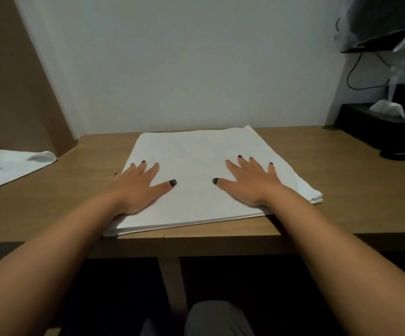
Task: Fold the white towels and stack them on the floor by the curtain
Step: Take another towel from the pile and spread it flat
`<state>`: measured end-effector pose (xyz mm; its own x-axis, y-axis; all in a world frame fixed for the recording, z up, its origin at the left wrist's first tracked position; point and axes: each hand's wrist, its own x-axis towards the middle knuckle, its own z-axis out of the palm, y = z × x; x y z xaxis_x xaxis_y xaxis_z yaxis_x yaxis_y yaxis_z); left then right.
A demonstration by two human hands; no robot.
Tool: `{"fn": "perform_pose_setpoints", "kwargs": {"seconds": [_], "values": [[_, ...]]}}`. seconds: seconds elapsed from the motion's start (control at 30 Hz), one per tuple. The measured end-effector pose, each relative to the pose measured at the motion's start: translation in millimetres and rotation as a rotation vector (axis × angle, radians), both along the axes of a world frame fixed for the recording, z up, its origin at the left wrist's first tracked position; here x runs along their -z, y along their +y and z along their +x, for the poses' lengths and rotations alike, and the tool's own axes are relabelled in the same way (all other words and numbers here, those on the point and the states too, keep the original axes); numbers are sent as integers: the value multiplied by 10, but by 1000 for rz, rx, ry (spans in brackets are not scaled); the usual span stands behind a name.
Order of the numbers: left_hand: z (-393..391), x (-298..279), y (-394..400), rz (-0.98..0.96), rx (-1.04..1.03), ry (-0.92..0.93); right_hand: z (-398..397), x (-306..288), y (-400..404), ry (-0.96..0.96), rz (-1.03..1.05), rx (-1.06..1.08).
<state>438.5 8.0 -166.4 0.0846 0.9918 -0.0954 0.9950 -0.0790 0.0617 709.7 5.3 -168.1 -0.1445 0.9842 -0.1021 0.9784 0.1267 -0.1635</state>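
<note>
Flat, fingers spread: left hand (pixel 139 181), right hand (pixel 251 180) press folded towel (pixel 196 154); second towel (pixel 7 166) cut off left.

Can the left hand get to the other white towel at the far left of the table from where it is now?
Probably yes. The left hand lies flat on the folded towel, and only bare table shows between it and the other towel. That towel runs off the frame's left edge, so only its near part is certain.

second towel (pixel 7 166): cut off by left edge | black box (pixel 378 127): cut off right | shelf items (pixel 385 27): blurred
</note>
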Motion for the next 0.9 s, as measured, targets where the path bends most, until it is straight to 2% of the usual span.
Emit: {"fn": "perform_pose_setpoints", "kwargs": {"seconds": [0.23,0.33,0.4,0.47,0.53,0.6,0.7,0.8,0.9], "values": [[-96,5,73,44,-9,-22,-148,33,181,7,37,30],[-13,-37,-113,313,23,-81,-158,46,216,38,69,31],[33,-41,-293,474,134,-96,-159,21,172,160,192,30],[4,4,-473,338,176,-207,-165,-5,34,241,425,-24],[-72,49,-640,82,154,-226,-143,7,-116,188,596,-174],[-173,87,-689,71,155,-152,-45,12,-259,168,513,-310],[-209,96,-712,65,104,-109,251,-40,-418,151,197,-293],[-109,31,-770,45,95,-9,558,-40,-477,121,169,-283],[76,-41,-863,134,155,53,805,7,-489,160,238,-263]]}}
